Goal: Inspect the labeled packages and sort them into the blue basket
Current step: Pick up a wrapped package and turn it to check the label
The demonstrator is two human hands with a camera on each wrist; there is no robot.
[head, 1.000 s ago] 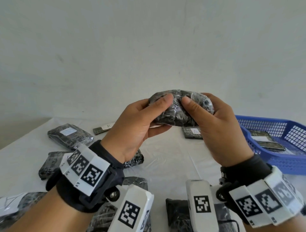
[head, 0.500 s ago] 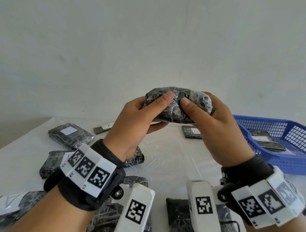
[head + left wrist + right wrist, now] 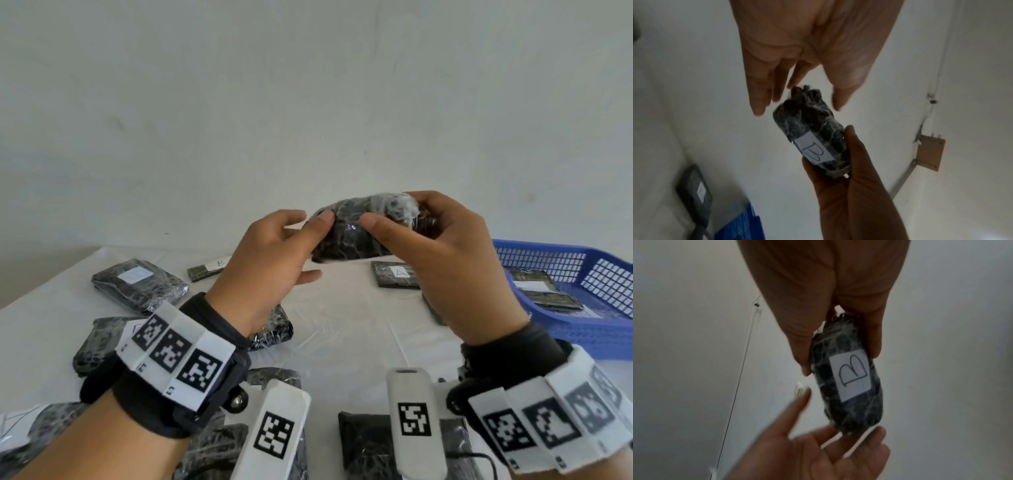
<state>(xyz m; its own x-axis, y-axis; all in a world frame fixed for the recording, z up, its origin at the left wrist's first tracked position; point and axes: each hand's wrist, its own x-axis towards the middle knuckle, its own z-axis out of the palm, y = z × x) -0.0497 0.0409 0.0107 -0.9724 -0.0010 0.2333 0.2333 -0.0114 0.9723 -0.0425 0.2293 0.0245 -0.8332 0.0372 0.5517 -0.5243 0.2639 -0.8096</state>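
A dark package (image 3: 356, 236) wrapped in clear film is held up above the table. My right hand (image 3: 394, 212) grips its right end, thumb in front and fingers behind. In the right wrist view the package (image 3: 846, 386) shows a white label marked B (image 3: 852, 374). My left hand (image 3: 308, 245) is open beside the left end, its fingers straight and spread, the thumb tip just at the wrap. The left wrist view shows the same package (image 3: 812, 134) with my left fingers (image 3: 758, 104) loose around its near tip. The blue basket (image 3: 582, 329) stands at the right.
The basket holds flat labeled packages (image 3: 537, 291). On the white table lie a package marked A (image 3: 397, 274), a thin one marked B (image 3: 209, 269), a bulky one (image 3: 140, 286) at the left and several more near the front edge. A white wall rises behind.
My left hand has let go of the package and spread its fingers. My right hand alone now holds it and has shifted its grip toward the right end.
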